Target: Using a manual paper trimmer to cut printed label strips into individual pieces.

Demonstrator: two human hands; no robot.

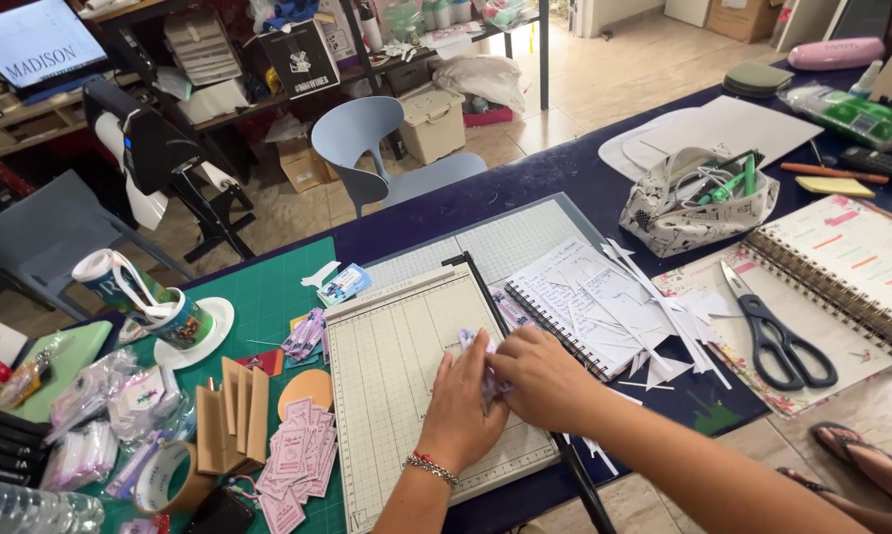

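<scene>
A: What's on the blue table (555, 188)?

B: A paper trimmer (406, 376), its gridded board beside a green cutting mat (278, 297), blade arm (525, 366) lying down along the right edge.

A: And the hands?

B: Left hand (461, 410) and right hand (545, 376) sit close together, both pinching a small stack of printed cards (486, 361) against the blade edge. It looks like the lining-up stage.

A: So the next move?

B: Probably squaring the cards to the grid, one hand pressing them flat, fingers kept off the cutting line.
</scene>
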